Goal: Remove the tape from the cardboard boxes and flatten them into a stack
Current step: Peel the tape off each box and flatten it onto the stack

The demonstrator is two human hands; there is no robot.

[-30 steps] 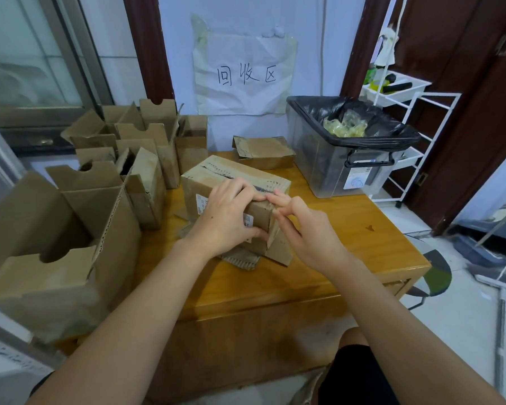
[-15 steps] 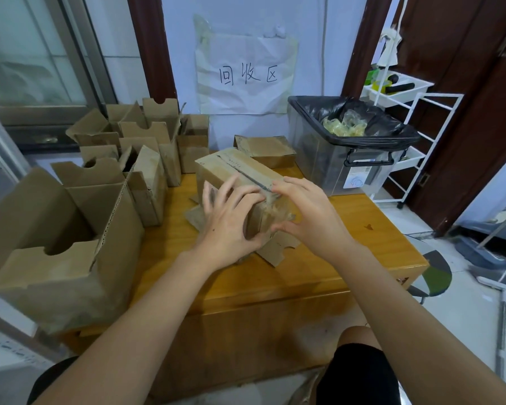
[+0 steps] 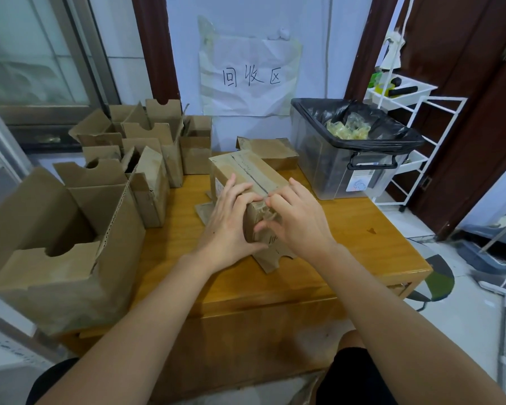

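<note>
A taped cardboard box (image 3: 246, 171) stands tilted on flattened cardboard (image 3: 270, 258) in the middle of the wooden table (image 3: 348, 252). A strip of clear tape (image 3: 250, 169) runs along its top seam. My left hand (image 3: 231, 223) grips the box's near left side, fingers curled over the top edge. My right hand (image 3: 297, 220) is at the near end of the box, fingertips curled and picking at the tape where it folds over the edge. Whether the tape end is lifted is hidden by my fingers.
Several open empty boxes (image 3: 140, 159) crowd the table's left side, a large one (image 3: 62, 247) nearest me. Another closed box (image 3: 270, 152) sits behind. A clear bin with a black bag (image 3: 354, 159) holding crumpled tape stands at the right back. A white rack (image 3: 415, 135) is beyond.
The box has been turned and tipped so that its taped seam points toward me. Both hands shifted with it; my right hand's fingers moved onto the near end of the tape.
</note>
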